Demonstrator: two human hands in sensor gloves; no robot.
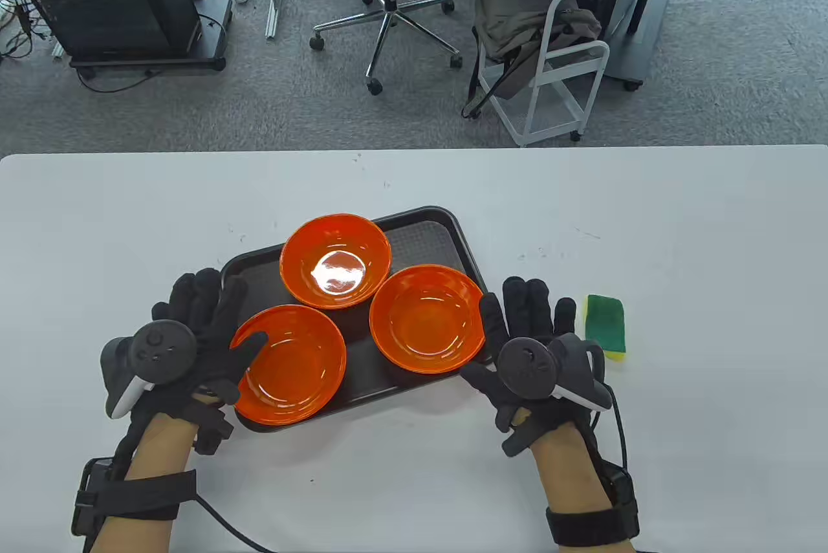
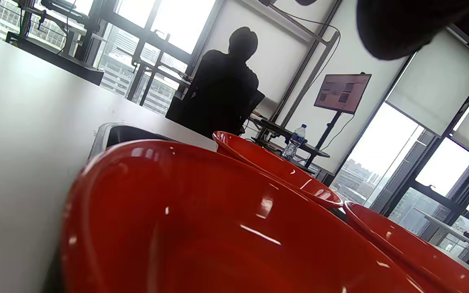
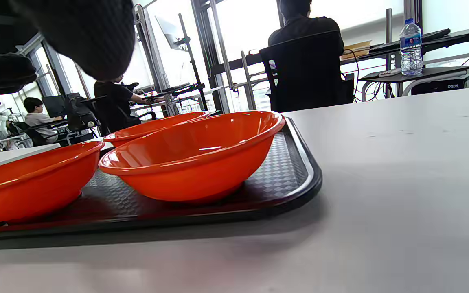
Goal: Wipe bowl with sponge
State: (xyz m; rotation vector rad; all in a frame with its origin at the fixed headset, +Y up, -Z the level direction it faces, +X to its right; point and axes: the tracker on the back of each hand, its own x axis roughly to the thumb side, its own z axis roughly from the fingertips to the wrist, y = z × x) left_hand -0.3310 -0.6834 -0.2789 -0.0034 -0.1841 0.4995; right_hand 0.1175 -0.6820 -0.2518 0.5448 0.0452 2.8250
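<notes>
White table (image 1: 679, 223) carries a tray (image 1: 427, 231) near its front edge with three bowls (image 1: 427, 318); both hands, left hand (image 1: 194, 339) and right hand (image 1: 533, 346), lie spread and empty, flanking it, sponge (image 1: 606, 326) just right, probably ready for pickup.

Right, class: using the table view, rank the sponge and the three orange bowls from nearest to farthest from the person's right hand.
1. Sponge, on the bare table just right of the right hand; too close to call against bowl 2.
2. Right bowl, on the tray, just left of the hand.
3. Back bowl, farther up the tray.
4. Front-left bowl, under the left hand.
</notes>
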